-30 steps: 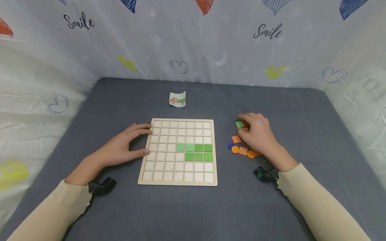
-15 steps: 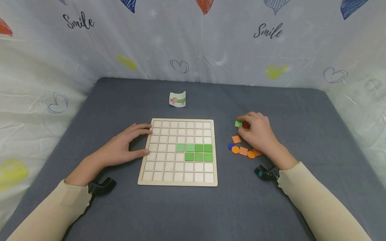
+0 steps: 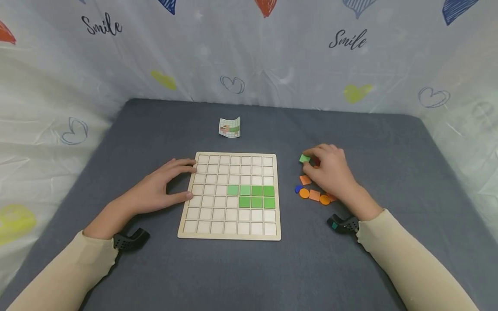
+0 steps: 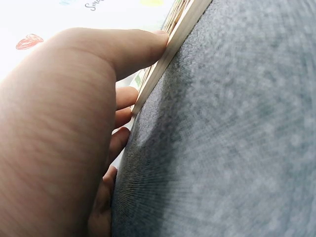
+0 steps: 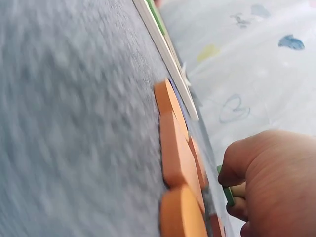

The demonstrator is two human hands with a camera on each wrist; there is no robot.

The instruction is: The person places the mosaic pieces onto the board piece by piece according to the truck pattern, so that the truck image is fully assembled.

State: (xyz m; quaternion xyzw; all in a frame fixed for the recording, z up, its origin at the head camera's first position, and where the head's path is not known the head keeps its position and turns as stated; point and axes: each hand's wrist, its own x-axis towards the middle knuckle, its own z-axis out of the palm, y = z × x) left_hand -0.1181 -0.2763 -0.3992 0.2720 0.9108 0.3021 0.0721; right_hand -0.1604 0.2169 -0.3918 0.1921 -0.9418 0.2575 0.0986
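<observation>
A wooden grid board (image 3: 228, 236) lies flat on the table, with several green square tiles (image 3: 256, 202) set in two rows at its right side. My left hand (image 3: 165, 185) rests at the board's left edge. Its fingers and thumb are apart and touch the rim, as the left wrist view also shows. To the right of the board, my right hand (image 3: 328, 166) pinches a light green square tile (image 3: 304, 158) between thumb and fingers. Orange pieces (image 3: 314, 195) lie just below that hand, and a dark red piece is partly hidden behind its fingers.
A small paper card (image 3: 230, 128) with a printed picture lies behind the board. A blue round piece (image 3: 298, 188) sits beside orange squares and discs (image 3: 304, 193). A white printed curtain (image 3: 256, 52) hangs behind the dark-covered table (image 3: 218, 276).
My right hand has shifted slightly left with the green tile, which has come away from the pieces around it. My left hand and the board have stayed put.
</observation>
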